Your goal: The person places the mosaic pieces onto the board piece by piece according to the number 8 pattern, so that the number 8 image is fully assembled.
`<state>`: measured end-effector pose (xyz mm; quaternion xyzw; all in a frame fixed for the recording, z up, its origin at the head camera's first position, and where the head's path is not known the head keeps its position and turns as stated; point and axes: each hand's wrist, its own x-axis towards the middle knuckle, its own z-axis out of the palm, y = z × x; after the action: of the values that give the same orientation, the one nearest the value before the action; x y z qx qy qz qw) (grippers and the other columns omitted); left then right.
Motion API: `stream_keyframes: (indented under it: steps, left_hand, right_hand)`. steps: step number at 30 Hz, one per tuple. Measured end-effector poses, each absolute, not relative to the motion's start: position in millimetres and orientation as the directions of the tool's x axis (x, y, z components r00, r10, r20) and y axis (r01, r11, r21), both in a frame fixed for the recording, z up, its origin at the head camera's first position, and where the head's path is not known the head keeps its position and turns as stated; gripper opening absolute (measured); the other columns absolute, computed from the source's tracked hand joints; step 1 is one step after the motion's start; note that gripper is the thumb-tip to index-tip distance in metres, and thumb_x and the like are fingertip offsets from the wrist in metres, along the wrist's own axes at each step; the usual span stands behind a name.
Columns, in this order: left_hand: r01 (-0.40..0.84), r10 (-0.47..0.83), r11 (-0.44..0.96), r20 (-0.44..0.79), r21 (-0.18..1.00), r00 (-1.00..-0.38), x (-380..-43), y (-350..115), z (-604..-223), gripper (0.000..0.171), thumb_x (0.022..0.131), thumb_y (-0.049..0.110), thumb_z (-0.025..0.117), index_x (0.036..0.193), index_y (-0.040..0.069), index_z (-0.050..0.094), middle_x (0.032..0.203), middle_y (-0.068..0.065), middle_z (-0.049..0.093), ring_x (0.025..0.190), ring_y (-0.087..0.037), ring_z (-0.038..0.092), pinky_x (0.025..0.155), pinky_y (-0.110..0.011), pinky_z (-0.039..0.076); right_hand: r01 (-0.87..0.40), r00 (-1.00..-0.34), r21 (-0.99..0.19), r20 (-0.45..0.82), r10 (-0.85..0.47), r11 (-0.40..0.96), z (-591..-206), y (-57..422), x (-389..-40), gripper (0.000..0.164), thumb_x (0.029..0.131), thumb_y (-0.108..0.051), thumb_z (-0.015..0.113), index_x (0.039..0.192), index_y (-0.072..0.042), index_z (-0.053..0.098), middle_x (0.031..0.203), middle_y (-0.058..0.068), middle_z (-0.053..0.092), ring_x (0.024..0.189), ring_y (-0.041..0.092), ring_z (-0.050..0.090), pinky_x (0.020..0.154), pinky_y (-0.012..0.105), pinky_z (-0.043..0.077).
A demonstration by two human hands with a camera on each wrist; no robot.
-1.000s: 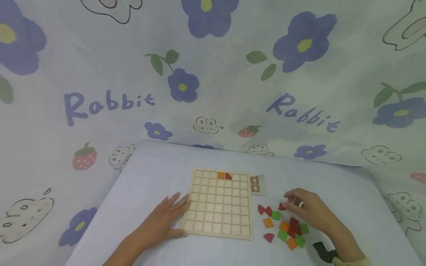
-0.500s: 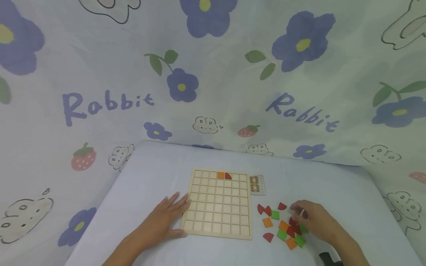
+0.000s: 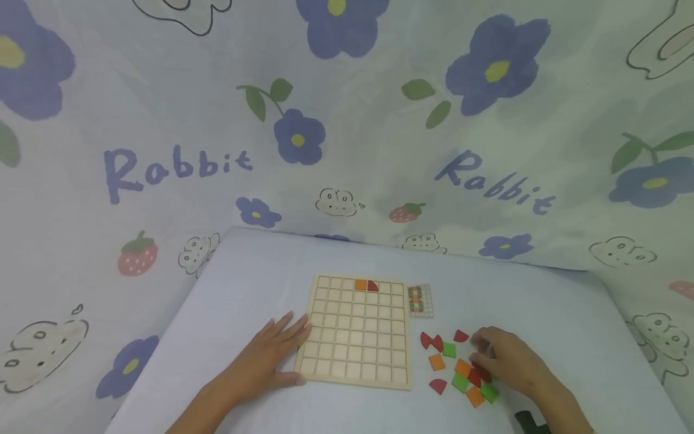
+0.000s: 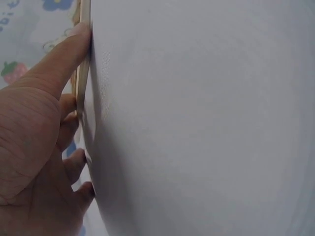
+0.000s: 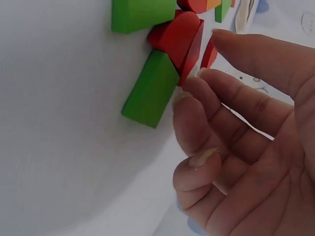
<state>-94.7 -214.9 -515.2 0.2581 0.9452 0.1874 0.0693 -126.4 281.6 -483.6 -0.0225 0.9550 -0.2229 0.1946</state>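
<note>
My left hand (image 3: pixel 267 357) lies on the table with fingers spread, its fingertips and thumb touching the left edge of a wooden grid board (image 3: pixel 355 334). An orange square (image 3: pixel 361 285) and a red quarter-circle (image 3: pixel 373 286) sit in the board's far row. Right of the board, my right hand (image 3: pixel 509 360) hovers with bent fingers over the right side of a loose pile of pieces. In the right wrist view, a gap separates thumb and index finger; the fingertips are close to red pieces (image 5: pixel 183 42) and a green block (image 5: pixel 153 88). Whether they touch is unclear.
A small pattern card (image 3: pixel 420 301) lies against the board's right side. Orange squares (image 3: pixel 437 361), green squares (image 3: pixel 449 349) and red quarter-circles (image 3: pixel 438 386) are scattered nearby. A black object (image 3: pixel 530 422) is under the right wrist. Patterned fabric (image 3: pixel 347 120) hangs behind the table.
My right hand has moved right and toward me, from beside the single far red quarter-circle to over the pile's right side. My left hand and the board have stayed put.
</note>
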Motion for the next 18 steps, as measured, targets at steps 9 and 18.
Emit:
stream_keyframes:
  steps: [9, 18]
  left_hand:
    - [0.449, 0.508, 0.796, -0.043, 0.407, -0.86, -96.0, -213.1, -514.0, 0.096, 0.087, 0.059, 0.075, 0.162, 0.013, 0.039, 0.172, 0.0, 0.024, 0.158, -0.035, 0.017, 0.127, -0.059, 0.015]
    - [0.455, 0.513, 0.792, -0.04, 0.408, -0.857, -95.3, -212.1, -512.1, 0.095, 0.087, 0.061, 0.073, 0.161, 0.012, 0.041, 0.171, -0.001, 0.026, 0.158, -0.037, 0.019, 0.126, -0.06, 0.016]
  right_hand:
    - [-0.004, -0.908, -0.379, -0.386, -0.162, 0.925, -478.9, 278.0, -126.0, 0.025, 0.089, -0.015, 0.083, 0.111, -0.011, 0.071, 0.096, -0.004, 0.07, 0.089, 0.016, 0.064, 0.091, 0.051, 0.06]
    - [0.053, -0.907, -0.403, -0.402, -0.125, 0.914, -487.9, 284.7, -124.7, 0.02, 0.09, -0.019, 0.082, 0.105, -0.012, 0.071, 0.094, -0.004, 0.071, 0.086, 0.015, 0.064, 0.087, 0.047, 0.062]
